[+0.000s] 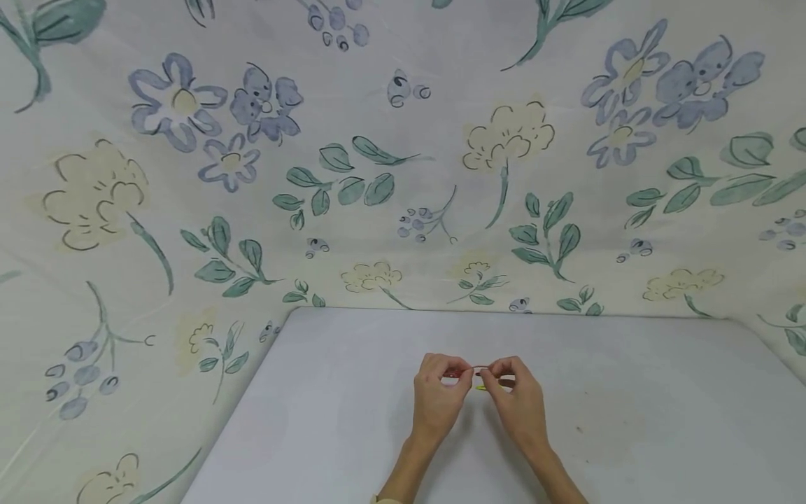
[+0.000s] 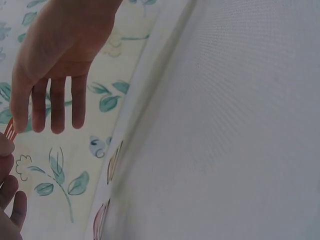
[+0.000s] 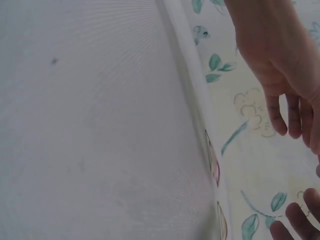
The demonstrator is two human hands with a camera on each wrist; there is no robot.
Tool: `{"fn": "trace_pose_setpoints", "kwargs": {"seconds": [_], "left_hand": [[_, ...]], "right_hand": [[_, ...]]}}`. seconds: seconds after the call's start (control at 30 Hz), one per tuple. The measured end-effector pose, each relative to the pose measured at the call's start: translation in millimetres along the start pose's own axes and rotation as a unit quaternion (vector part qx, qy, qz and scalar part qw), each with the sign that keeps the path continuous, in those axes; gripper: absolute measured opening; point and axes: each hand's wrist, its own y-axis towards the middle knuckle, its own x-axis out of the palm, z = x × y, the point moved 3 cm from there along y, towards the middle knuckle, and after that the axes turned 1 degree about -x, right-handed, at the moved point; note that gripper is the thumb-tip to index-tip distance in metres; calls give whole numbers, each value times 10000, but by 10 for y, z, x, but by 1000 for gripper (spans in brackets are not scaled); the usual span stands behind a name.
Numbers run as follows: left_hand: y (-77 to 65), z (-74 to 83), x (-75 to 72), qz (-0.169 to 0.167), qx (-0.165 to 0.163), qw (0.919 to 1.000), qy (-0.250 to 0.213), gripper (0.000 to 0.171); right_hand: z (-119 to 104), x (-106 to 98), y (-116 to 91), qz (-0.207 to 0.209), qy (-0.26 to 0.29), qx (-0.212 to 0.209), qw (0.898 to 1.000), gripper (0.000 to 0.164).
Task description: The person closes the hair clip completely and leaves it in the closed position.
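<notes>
Over the table, my left hand (image 1: 436, 395) and right hand (image 1: 520, 402) meet, with thumbs and index fingertips together. Between them they pinch a thin orange-red strip (image 2: 10, 129) with pale slots; it arches slightly from one hand to the other in the head view. The other fingers of the left hand point straight down in the left wrist view. Behind the left fingers shows a red piece (image 1: 450, 374). Below the right fingers lies a yellow-green piece (image 1: 481, 388), partly hidden. In the wrist views, narrow pointed-oval pieces with thin outlines, one pinkish (image 2: 101, 220), lie by the table's edge.
The white table (image 1: 327, 392) reaches back to a hanging cloth (image 1: 403, 196) printed with flowers and leaves, which also runs along the left side. A few small dark specks (image 1: 579, 429) dot the tabletop right of my right hand.
</notes>
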Motion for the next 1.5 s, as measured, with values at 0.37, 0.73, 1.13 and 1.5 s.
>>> {"fn": "trace_pose_setpoints", "kwargs": {"seconds": [0.37, 0.73, 1.13, 1.5], "left_hand": [[8, -1, -49, -332, -170, 9993, -59, 7], [39, -15, -51, -598, 23, 9982, -106, 3], [137, -12, -89, -900, 489, 9947, 86, 6], [242, 40, -94, -1350, 1093, 9786, 1102, 4]], "right_hand": [[-2, 18, -3, -244, 13, 283, 9993, 17], [6, -16, 17, -766, -87, 200, 9968, 15], [11, -95, 124, -1712, 31, 669, 9830, 25], [38, -187, 229, -2069, 46, 308, 9779, 18]]}}
